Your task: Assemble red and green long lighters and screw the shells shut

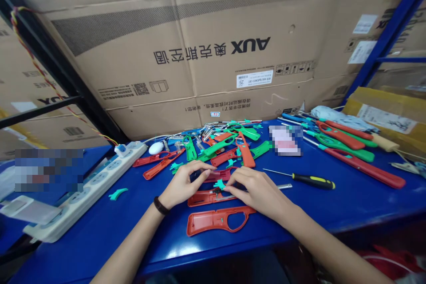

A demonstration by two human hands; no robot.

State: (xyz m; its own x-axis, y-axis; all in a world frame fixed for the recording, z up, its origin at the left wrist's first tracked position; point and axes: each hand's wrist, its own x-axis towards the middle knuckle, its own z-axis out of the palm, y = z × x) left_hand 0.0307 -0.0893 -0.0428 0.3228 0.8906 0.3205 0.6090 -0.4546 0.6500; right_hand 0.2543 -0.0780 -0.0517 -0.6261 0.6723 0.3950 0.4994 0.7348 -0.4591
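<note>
My right hand pinches a small green trigger piece between thumb and fingers. Just below it lies a red lighter shell half with a metal rod and small inner parts. My left hand has thumb and index finger brought together beside another red shell half; what lies between them, if anything, is hidden. Nearest the table's front, an open red shell half with a looped handle lies with its inside facing up.
Red and green shells are heaped behind my hands. A screwdriver and long lighters lie to the right. On the left are a power strip and a loose green trigger. A cardboard box backs the blue table.
</note>
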